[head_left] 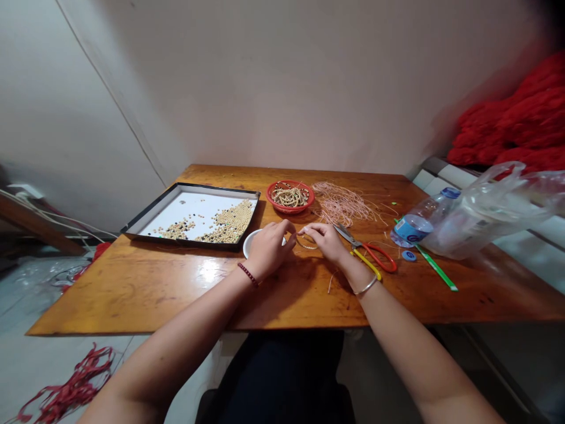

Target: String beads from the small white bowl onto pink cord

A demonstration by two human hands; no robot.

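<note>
Right hand (324,240) pinching one beaded strand (308,247) over one table (168,294), left hand (270,247) curled just beside it, grip can't tell, one white bowl (250,241), one bead tray (189,203), one red basket (289,209), one scissors (385,260).

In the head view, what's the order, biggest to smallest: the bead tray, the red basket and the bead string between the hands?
1. Bead tray
2. Red basket
3. Bead string, just the part showing
</note>
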